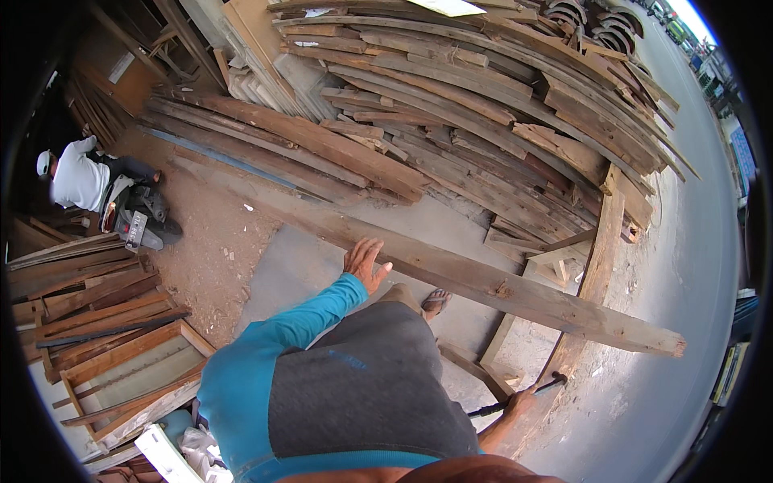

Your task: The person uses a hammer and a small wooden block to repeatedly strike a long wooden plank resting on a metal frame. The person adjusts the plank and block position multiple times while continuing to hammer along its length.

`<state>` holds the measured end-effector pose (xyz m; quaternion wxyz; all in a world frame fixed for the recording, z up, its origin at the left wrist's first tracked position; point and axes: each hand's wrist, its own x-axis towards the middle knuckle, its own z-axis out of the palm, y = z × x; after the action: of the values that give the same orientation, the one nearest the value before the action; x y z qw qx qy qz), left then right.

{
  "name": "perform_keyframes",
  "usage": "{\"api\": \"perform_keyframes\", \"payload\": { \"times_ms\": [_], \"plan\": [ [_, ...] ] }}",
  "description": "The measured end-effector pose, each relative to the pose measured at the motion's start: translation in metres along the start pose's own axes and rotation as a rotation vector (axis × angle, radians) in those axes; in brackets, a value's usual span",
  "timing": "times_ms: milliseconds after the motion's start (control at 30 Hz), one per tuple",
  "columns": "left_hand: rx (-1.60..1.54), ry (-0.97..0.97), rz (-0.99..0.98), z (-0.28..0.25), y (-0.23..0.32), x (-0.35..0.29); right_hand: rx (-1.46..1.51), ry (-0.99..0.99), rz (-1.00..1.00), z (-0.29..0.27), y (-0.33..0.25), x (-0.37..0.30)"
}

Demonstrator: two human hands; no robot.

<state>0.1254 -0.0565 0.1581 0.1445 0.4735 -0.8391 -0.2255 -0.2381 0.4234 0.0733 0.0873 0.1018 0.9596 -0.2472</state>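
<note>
A long, weathered wooden beam (pixel 483 278) lies slantwise in front of me. Its right end rests across an upright-looking timber (pixel 594 278) of a wooden stand. My left hand (pixel 368 264) lies on the beam's near edge, fingers stretched over its face and not wrapped round it. Lower right, my right hand (pixel 519 402) is closed round the handle of a black hammer (pixel 551 385). The hammer's small head is close to the lower part of the stand's timber, below the beam; whether it touches cannot be made out.
Stacked old planks (pixel 451 88) fill the far side. More boards and wooden frames (pixel 129 374) lie at the left. A person in a white top (pixel 80 173) sits on a motorcycle (pixel 137 217) at the far left. A paved road (pixel 684 241) runs along the right.
</note>
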Motion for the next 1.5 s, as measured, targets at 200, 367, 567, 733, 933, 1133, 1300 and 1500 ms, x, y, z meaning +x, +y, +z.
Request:
{"api": "perform_keyframes", "payload": {
  "times_ms": [200, 367, 567, 733, 933, 1133, 1300, 1500],
  "plan": [
    [0.017, -0.107, 0.121, -0.041, -0.045, -0.046, 0.444, -0.028, 0.070, 0.006, -0.022, -0.030],
    [-0.019, 0.049, 0.042, -0.078, -0.080, -0.060, 0.679, -0.163, 0.074, 0.054, -0.045, -0.144],
    [-0.051, 0.092, -0.087, -0.108, -0.131, -0.073, 0.388, -0.397, -0.283, 0.099, -0.081, -0.335],
    [-0.105, 0.057, -0.119, -0.133, -0.190, -0.076, 0.218, -0.558, -0.605, 0.082, -0.183, -0.420],
    [-0.160, 0.011, -0.187, -0.186, -0.297, -0.060, 0.236, -0.567, -0.664, 0.131, -0.295, -0.467],
    [-0.231, 0.083, -0.223, -0.224, -0.433, -0.013, 0.252, -0.700, -0.280, 0.228, -0.309, -0.496],
    [-0.196, 0.084, -0.221, -0.266, -0.487, 0.048, 0.251, -0.876, 0.035, 0.273, -0.279, -0.524],
    [-0.182, 0.149, -0.241, -0.302, -0.497, 0.108, -0.187, -0.985, -0.072, 0.280, -0.308, -0.541]
  ]
}}
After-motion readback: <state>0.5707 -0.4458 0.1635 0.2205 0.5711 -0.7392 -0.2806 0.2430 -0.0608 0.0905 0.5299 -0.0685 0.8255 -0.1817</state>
